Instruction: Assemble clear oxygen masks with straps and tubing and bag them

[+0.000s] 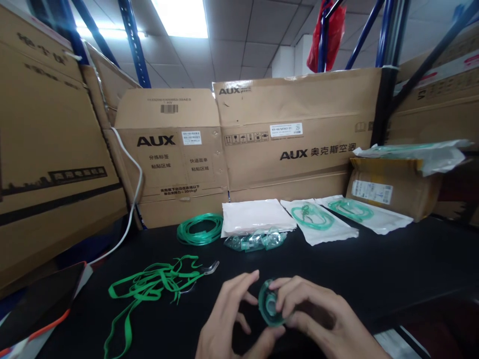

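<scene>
Near the front of the black table, my right hand (312, 304) grips a small translucent green oxygen mask (266, 311), fingers over its top and right side. A round, pale port shows at the mask's middle. My left hand (234, 316) is on the other side with its fingers apart and curved. Its thumb reaches under the mask's lower edge; whether it touches is hard to tell. Left of my hands lies a loose heap of green elastic straps (160, 281), with thin metal strips (211, 268) at its right end.
Behind my hands are a coil of green tubing (200, 229), clear green masks (256, 241), a stack of white pouches (256, 217) and packs with tubing (318, 222). A carton (392, 187) stands at right, cardboard panels (299, 139) at the back. A dark tablet-like device (41, 309) lies left.
</scene>
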